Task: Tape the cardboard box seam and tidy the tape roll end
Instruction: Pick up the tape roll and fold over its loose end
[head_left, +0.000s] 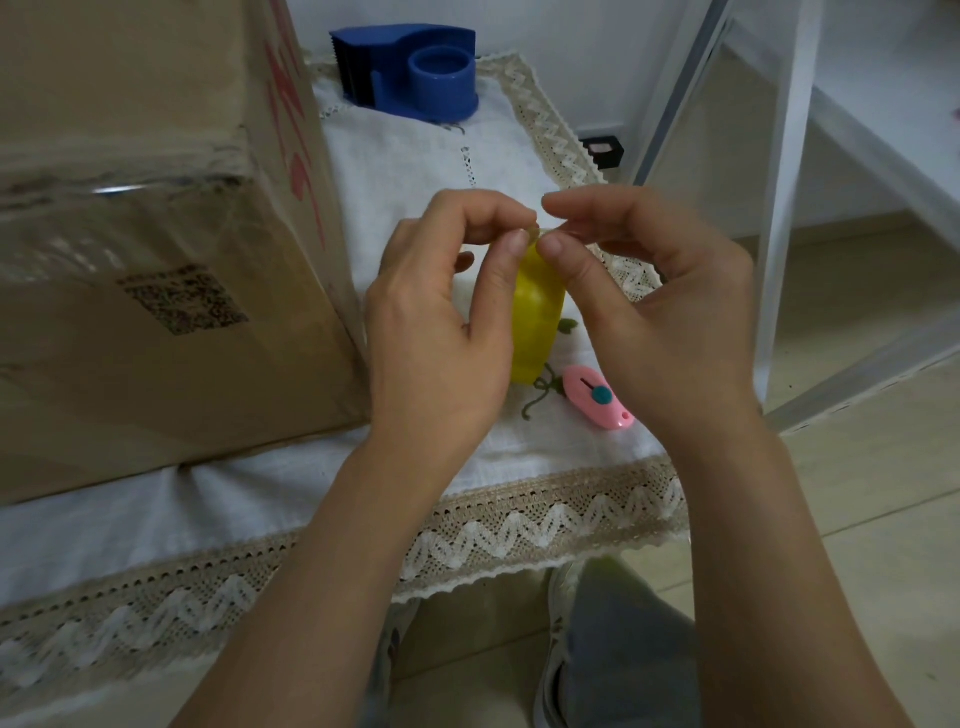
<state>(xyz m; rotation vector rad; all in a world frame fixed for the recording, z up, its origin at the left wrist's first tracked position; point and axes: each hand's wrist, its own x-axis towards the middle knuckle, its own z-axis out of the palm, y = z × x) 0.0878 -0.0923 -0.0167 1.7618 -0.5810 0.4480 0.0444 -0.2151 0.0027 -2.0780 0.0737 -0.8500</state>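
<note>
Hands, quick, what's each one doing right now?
Left hand: closed, holding the yellow tape roll, fingertips pinching at its top.
Right hand: closed, thumb and forefinger pinching the loose tape end.

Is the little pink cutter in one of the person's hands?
No, the pink cutter lies on the white cloth, while both hands pinch at the yellow tape roll.
</note>
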